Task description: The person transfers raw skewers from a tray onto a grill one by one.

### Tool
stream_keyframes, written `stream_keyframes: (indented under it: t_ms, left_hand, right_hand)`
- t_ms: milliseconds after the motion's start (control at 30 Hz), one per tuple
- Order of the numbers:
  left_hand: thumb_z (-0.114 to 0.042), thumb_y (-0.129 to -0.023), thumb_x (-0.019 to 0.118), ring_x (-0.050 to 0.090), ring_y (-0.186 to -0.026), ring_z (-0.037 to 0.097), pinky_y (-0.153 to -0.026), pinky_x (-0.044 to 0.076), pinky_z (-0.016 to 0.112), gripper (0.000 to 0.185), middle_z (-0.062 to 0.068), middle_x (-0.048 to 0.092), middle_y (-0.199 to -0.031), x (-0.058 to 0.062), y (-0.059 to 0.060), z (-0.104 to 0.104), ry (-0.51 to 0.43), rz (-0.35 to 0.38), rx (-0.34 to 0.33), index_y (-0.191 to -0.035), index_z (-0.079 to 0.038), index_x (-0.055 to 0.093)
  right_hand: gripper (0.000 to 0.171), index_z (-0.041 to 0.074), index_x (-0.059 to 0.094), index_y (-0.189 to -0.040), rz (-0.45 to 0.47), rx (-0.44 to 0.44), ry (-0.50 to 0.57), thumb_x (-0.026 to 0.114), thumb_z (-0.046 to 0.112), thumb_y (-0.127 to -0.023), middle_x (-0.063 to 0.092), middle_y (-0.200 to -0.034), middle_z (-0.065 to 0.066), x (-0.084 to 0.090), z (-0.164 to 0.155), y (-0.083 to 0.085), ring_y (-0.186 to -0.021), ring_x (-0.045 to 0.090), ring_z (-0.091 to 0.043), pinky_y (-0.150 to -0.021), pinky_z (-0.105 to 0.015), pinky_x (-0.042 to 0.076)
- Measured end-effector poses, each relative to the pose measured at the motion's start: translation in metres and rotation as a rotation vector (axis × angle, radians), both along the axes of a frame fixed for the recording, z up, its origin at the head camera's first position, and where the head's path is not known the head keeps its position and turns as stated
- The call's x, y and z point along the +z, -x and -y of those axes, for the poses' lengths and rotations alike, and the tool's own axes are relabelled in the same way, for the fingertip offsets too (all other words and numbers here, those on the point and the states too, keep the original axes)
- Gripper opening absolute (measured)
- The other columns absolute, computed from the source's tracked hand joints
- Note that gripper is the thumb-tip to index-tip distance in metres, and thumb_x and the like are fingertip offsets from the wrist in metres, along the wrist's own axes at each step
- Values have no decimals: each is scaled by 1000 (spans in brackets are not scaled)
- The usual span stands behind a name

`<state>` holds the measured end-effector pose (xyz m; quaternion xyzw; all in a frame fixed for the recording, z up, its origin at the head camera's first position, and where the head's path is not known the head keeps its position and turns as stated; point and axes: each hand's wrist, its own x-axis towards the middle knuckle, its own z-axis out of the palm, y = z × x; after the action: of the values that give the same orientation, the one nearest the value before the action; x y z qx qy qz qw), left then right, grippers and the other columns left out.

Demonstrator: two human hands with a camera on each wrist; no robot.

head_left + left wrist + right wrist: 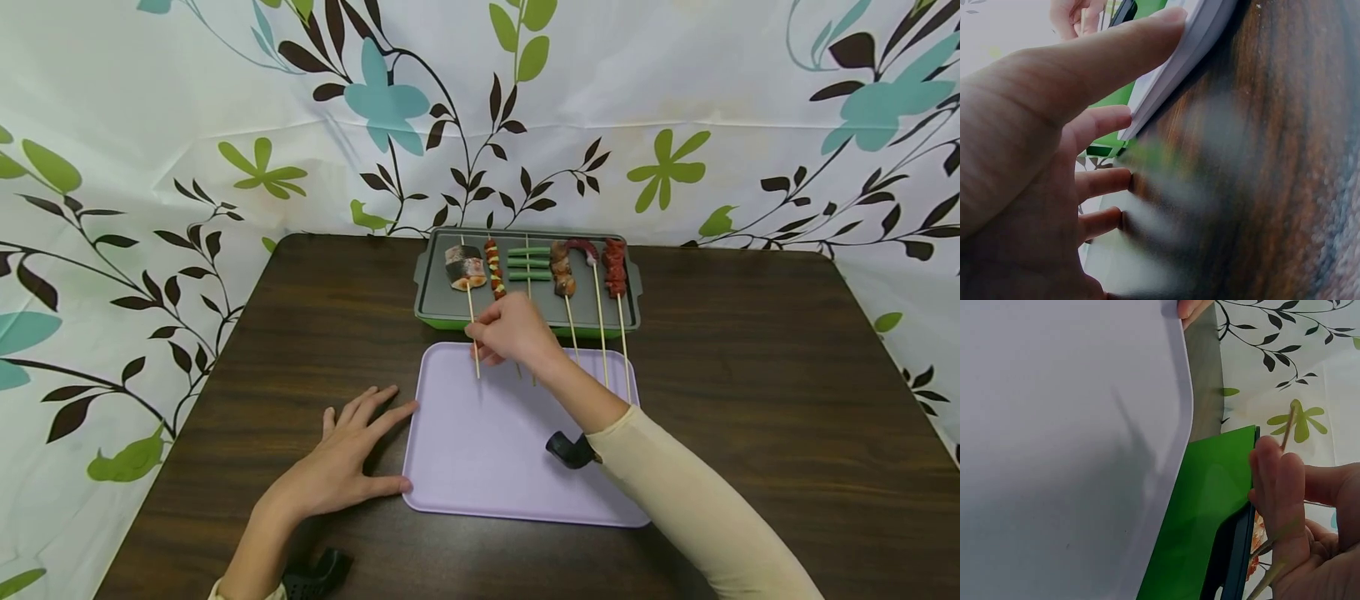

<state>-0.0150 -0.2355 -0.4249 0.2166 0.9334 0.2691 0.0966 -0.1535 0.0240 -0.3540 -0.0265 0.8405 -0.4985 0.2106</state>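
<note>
A grey grill plate (480,321) with a green base stands at the back of the table, with several skewers across it. At its left end lies a skewer of fish chunks (465,268); my right hand (517,333) pinches its wooden stick, whose end pokes out past the fingers in the right wrist view. Directly right of it is a skewer of small red and pale pieces (493,262), its lower part hidden by that hand. My left hand (337,458) spreads its fingers at the left edge of a lilac tray (510,467), thumb and a fingertip touching the rim.
Further right on the grill are a green vegetable skewer (528,263), a browned meat skewer (562,271), a tentacle skewer (583,248) and a red meat skewer (615,268). Their sticks reach over the tray's back edge. A patterned cloth (300,117) hangs behind the dark wood table (750,400).
</note>
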Motion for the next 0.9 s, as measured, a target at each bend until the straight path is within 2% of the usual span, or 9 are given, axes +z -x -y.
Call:
stream_keyframes:
  t_ms: [200, 400, 667, 900]
  left_hand:
    - [-59, -75, 77, 12, -145, 42, -93, 4, 85, 92, 9, 23, -159, 0, 0, 1, 5, -1, 1, -153, -32, 35]
    - [-59, -75, 77, 13, -145, 42, -93, 4, 84, 92, 9, 23, -158, 0, -1, 1, 2, -1, 3, -153, -31, 35]
    - [-60, -76, 76, 13, -145, 43, -93, 4, 85, 92, 10, 23, -158, -1, -1, 0, 2, 0, -1, -153, -31, 36]
    - [-59, -75, 77, 12, -145, 43, -93, 3, 84, 92, 10, 23, -158, 0, -1, 0, 1, -1, 0, -152, -30, 36]
  right_hand:
    - [17, 6, 77, -97, -129, 100, -210, 67, 20, -93, 69, -63, 2, 3, 1, -6, -55, 68, -16, -53, -31, 52]
    - [20, 7, 78, -87, -198, 137, -285, 66, 22, -94, 66, -56, 6, 5, 2, -10, -49, 63, -12, -50, -29, 48]
    - [24, 10, 78, -82, -218, 165, -311, 65, 27, -94, 65, -55, 5, 11, -7, -21, -47, 62, -14, -50, -30, 46]
    - [20, 10, 77, -95, -242, 103, -174, 69, 27, -92, 66, -58, 7, 15, -35, -43, -49, 64, -16, -49, -33, 50]
